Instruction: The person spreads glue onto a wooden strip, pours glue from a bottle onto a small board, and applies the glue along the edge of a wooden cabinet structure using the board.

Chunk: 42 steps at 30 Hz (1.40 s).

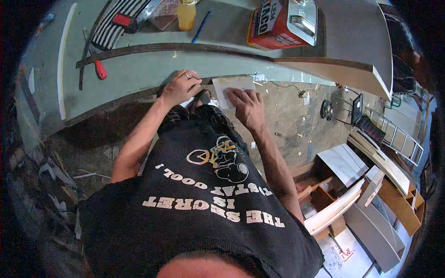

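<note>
My left hand (182,87), with a ring on one finger, is at the near edge of the green worktop (139,69). Its fingers are curled, and what they may hold is hidden. To the right, my right hand (249,107) grips a pale, flat rectangular sheet (223,84) at the same edge, fingers over its face. Whether the sheet is paper or thin board I cannot tell. A long dark strip (162,47) lies across the worktop beyond both hands. At its left end is a red-handled tool (100,69).
A red and silver can (280,28), a yellowish bottle (186,16), a blue stick (201,27) and a striped cloth (113,21) lie farther back. A large panel (343,60) juts out at right. Wooden boards (338,206) and a ladder (396,134) occupy the right-hand floor.
</note>
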### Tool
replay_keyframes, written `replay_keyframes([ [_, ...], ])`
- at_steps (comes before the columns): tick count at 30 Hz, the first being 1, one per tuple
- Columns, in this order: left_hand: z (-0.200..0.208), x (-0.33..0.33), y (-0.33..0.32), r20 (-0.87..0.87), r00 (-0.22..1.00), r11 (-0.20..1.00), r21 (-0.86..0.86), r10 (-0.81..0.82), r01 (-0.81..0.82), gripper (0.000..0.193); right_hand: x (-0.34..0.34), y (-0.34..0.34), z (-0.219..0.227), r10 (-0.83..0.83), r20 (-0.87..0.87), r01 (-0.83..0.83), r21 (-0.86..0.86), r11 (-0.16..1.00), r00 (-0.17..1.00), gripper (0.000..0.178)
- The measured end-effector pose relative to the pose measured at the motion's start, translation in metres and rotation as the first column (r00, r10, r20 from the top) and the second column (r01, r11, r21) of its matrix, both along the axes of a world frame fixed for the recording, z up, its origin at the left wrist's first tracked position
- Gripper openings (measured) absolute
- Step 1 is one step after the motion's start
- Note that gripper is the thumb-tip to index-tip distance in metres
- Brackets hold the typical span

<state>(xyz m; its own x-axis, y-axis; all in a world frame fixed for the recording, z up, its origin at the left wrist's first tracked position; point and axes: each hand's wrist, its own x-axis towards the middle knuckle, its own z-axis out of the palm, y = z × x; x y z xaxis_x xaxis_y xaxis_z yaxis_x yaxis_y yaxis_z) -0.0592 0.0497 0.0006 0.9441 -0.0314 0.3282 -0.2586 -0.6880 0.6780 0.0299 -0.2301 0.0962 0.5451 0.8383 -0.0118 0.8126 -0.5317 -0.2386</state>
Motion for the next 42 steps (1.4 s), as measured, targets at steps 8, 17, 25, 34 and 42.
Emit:
replay_keyframes([
  [8, 0.0, 0.001, -0.002, -0.047, 0.999, 1.0, 0.003, -0.027, 0.028, 0.013, 0.022, -0.001, 0.006, -0.039, 0.029, 0.038, 0.014, 0.999, 0.999, 0.047],
  [17, 0.006, -0.001, -0.002, -0.096, 0.995, 0.999, 0.017, 0.03, -0.028, 0.014, -0.014, -0.012, 0.029, 0.037, -0.182, -0.039, -0.005, 0.999, 0.983, 0.048],
  [25, 0.037, -0.03, 0.017, -0.094, 0.97, 0.974, 0.069, 0.224, -0.218, 0.018, -0.026, 0.03, 0.026, -0.016, -0.07, 0.024, 0.111, 0.994, 0.997, 0.052],
  [34, 0.023, -0.068, 0.061, -0.126, 0.96, 0.955, 0.197, 0.251, -0.224, 0.02, -0.047, 0.049, -0.011, 0.056, -0.119, -0.057, -0.005, 0.998, 0.991, 0.057],
  [42, 0.017, -0.069, 0.068, -0.084, 0.979, 0.97, 0.176, 0.184, -0.167, 0.021, -0.055, 0.053, -0.004, 0.041, -0.104, -0.044, -0.021, 0.999, 0.994, 0.056],
])
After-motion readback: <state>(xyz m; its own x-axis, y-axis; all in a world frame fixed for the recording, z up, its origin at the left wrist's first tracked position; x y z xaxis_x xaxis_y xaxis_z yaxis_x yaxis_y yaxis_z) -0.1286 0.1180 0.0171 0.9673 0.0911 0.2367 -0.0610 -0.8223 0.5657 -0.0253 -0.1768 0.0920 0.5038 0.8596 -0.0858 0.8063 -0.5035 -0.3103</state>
